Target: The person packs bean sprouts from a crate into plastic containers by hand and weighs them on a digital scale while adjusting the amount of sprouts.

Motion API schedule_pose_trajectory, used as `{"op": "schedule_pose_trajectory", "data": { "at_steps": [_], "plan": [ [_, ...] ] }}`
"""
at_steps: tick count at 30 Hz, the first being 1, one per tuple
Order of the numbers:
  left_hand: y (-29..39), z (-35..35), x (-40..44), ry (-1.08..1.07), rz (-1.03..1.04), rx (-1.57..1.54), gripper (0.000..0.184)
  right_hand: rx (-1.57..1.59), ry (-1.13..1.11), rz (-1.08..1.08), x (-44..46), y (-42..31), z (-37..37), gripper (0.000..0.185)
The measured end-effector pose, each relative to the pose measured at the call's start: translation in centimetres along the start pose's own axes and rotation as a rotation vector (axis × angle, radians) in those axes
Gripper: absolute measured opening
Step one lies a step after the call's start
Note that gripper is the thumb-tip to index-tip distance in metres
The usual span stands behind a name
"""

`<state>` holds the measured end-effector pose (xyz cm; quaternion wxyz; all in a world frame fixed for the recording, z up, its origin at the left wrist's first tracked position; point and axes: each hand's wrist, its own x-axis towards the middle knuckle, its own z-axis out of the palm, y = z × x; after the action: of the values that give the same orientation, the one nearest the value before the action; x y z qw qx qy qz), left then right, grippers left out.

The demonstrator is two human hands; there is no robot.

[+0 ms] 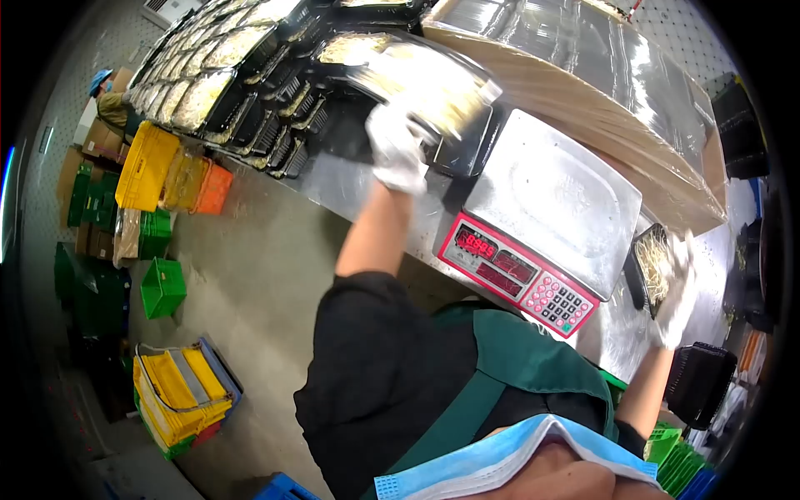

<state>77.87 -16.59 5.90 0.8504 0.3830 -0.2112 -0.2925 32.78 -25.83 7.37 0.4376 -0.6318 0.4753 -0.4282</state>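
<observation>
My left hand (398, 148), in a white glove, grips the near edge of a black tray of bean sprouts (429, 87); both are blurred by motion. That tray is tilted above other black trays at the back of the metal table. My right hand (679, 287), also gloved, has its fingers around the right side of another black tray of pale sprouts (652, 265), right of the scale. Between the hands stands a red digital scale (550, 217) with a bare steel plate and lit red digits.
Stacked filled trays (200, 100) rise at the back left. A large carton lined with plastic film (583, 71) stands behind the scale. Yellow crates (179, 387) and a green crate (162, 287) are on the floor. A person (108, 100) is at the far left.
</observation>
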Motion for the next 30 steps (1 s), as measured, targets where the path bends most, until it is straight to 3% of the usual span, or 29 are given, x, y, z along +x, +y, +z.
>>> {"op": "schedule_pose_trajectory", "data": {
  "at_steps": [1,2,3,5,8,10,11,12,13,15,16,17,19,22,24,25,29,30],
  "plan": [
    [1.3,-1.9,4.4,0.057,-0.008,0.139,0.021,0.113,0.136,0.038,-1.3,4.0,-2.7,0.063],
    [2.3,-2.1,7.5,0.154,0.137,0.241,0.021,0.104,0.128,0.124,-3.2,3.8,-3.9,0.063],
    [3.5,-1.6,10.3,0.238,0.21,0.219,0.022,0.041,0.283,0.136,-5.1,5.9,-5.4,0.06],
    [4.2,-3.5,15.8,0.185,0.202,0.304,0.021,-0.133,0.249,0.332,-8.3,8.2,-8.6,0.057],
    [2.6,-3.2,15.6,0.075,0.111,0.022,0.03,-0.099,0.286,0.199,-14.2,7.6,-6.8,0.046],
    [0.5,-2.8,10.8,0.003,0.041,-0.155,0.037,0.133,0.388,0.302,-17.0,5.0,-3.6,0.041],
    [-0.3,-1.9,7.4,-0.016,0.029,-0.135,0.041,-0.191,0.338,0.351,-17.8,3.3,-3.1,0.034],
    [-1.5,0.0,3.5,-0.001,0.075,0.075,0.047,-0.514,0.284,0.396,-18.6,1.6,-2.8,0.029],
    [-1.8,1.9,-0.2,-0.107,-0.052,0.351,0.049,-0.437,0.259,0.288,-20.7,5.2,-3.4,0.032],
    [-4.2,3.1,-5.6,-0.438,0.068,0.667,0.044,-0.502,0.199,0.266,-23.9,8.0,-3.8,0.038],
    [-5.8,4.0,-7.6,-0.542,0.148,0.571,0.044,-0.563,0.191,0.315,-24.9,6.3,-4.1,0.038],
    [-6.1,6.2,-9.8,-0.582,-0.051,0.303,0.047,-0.565,0.177,0.331,-25.9,5.2,-4.8,0.038],
    [-7.1,10.7,-15.2,-0.734,-0.029,0.228,0.052,-0.526,0.191,0.345,-28.1,5.3,-6.3,0.038],
    [-9.8,14.8,-22.7,-1.022,-0.294,0.248,0.075,-0.464,0.272,0.315,-33.1,5.4,-9.0,0.038],
    [-11.7,16.4,-28.1,-1.254,-0.542,0.205,0.071,-0.463,0.369,0.227,-37.4,4.8,-12.0,0.039],
    [-12.0,18.0,-32.9,-1.383,-0.524,0.225,0.068,-0.492,0.428,0.169,-39.9,4.6,-14.1,0.039],
    [-15.1,20.6,-45.8,-1.603,-0.664,0.378,0.061,-0.849,0.667,0.496,-51.1,6.8,-25.8,0.049],
    [-15.5,21.1,-49.1,-1.58,-0.669,0.441,0.054,-0.839,0.623,0.79,-52.9,6.9,-29.6,0.056]
  ]
}}
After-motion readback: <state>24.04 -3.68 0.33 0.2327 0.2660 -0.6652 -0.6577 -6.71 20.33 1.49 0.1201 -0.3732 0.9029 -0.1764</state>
